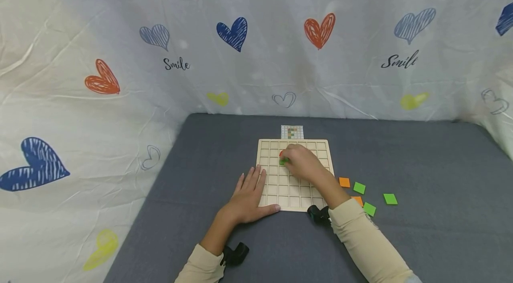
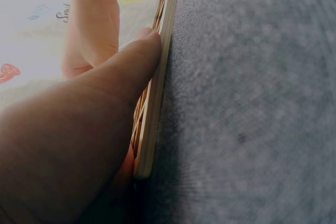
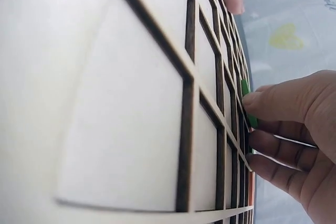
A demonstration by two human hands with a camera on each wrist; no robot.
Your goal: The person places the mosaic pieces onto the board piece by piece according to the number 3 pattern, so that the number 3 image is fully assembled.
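Note:
A wooden grid board (image 1: 294,191) with square recesses lies on the grey cloth. My left hand (image 1: 248,200) rests flat along its left side, fingers straight, with the thumb on the near edge. Over the upper part of the board, my right hand (image 1: 302,162) pinches a green square tile (image 1: 283,161) between thumb and fingers. In the right wrist view the green tile (image 3: 245,87) stands tilted at the grid. Beside those fingers a red-orange tile (image 1: 282,153) sits on the board, mostly hidden by the hand.
A small printed card (image 1: 292,129) with a coloured grid pattern lies behind the board. To the right are loose tiles: an orange tile (image 1: 344,182), another orange tile (image 1: 357,201) partly covered by the sleeve, and green tiles (image 1: 390,199). A white curtain (image 1: 264,73) hangs behind the table.

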